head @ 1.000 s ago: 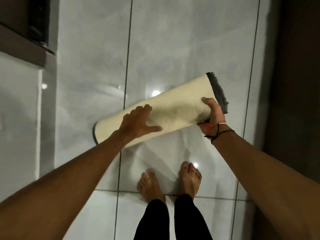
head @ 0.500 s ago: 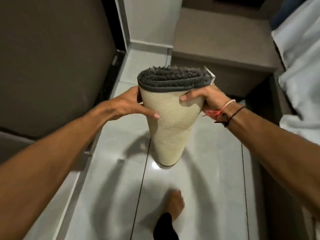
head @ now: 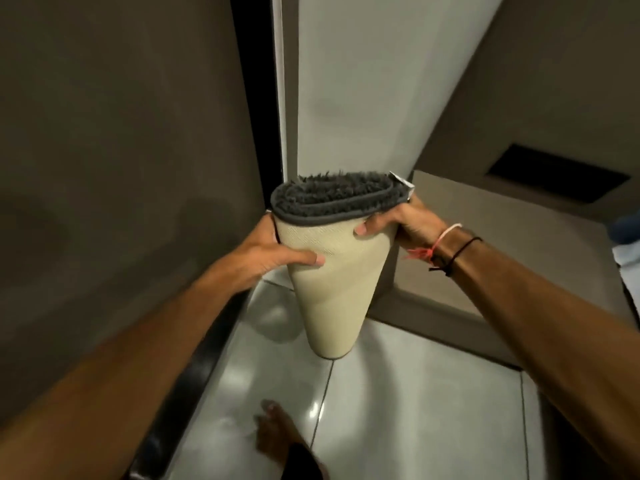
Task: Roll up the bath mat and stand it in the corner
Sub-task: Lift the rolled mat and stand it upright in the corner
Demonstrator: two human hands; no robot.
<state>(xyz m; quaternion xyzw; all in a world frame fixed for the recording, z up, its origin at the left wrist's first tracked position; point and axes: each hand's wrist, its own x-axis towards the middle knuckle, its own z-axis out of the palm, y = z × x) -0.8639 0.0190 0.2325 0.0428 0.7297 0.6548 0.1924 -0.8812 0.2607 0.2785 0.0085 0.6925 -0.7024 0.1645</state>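
The rolled bath mat (head: pixel 334 289) hangs upright in the middle of the view, cream backing outside, dark grey pile showing at its top end. My left hand (head: pixel 273 252) grips its upper left side, thumb across the front. My right hand (head: pixel 398 221) clasps the upper right edge near a small white tag. The mat's lower end floats above the glossy floor tiles (head: pixel 415 410), off the ground. The corner (head: pixel 277 282) where the dark left wall meets the white wall lies just behind and left of the roll.
A dark brown wall (head: pixel 121 150) fills the left side with a black strip at its base. A white wall panel (head: pixel 363 81) rises behind the mat. A beige raised ledge (head: pixel 485 237) stands to the right. My bare foot (head: pixel 277 431) is on the tiles below.
The mat went from lying across in my hands to upright, and I have carried it closer to the wall corner. Both hands keep their hold near its top.
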